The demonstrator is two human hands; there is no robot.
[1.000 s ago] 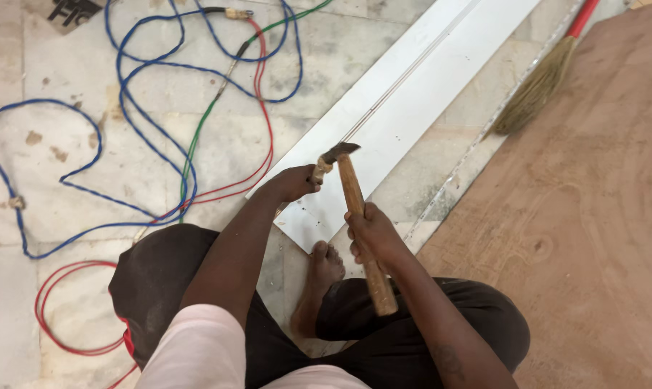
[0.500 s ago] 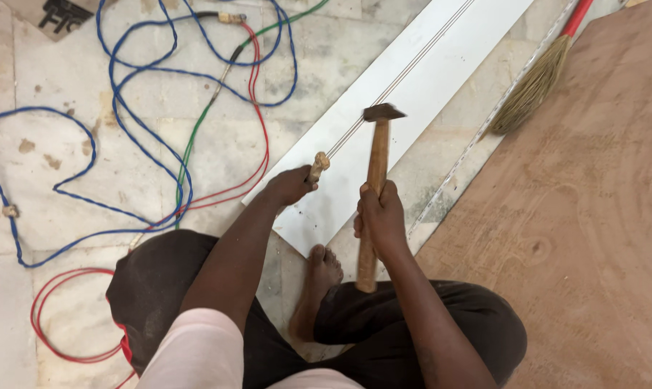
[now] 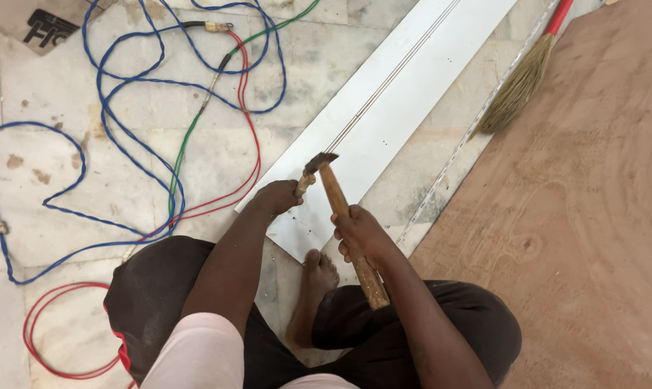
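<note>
I squat over a long white panel (image 3: 391,122) lying diagonally on the marble floor. My right hand (image 3: 360,232) grips the wooden handle of a hammer (image 3: 344,216), whose metal head (image 3: 319,161) is down against the top of a small wooden-handled punch or chisel (image 3: 304,181). My left hand (image 3: 277,196) holds that tool upright on the near end of the panel. My bare foot (image 3: 317,272) rests at the panel's near corner.
Blue, red and green cables (image 3: 160,122) loop over the floor at left. A broom with a red handle (image 3: 524,75) lies at upper right beside a thin metal strip (image 3: 448,176). A large plywood sheet (image 3: 578,216) covers the right side.
The hammer rose from the small tool half a second ago, then came back down; its head now meets the tool's top again. My left hand stayed in place.
</note>
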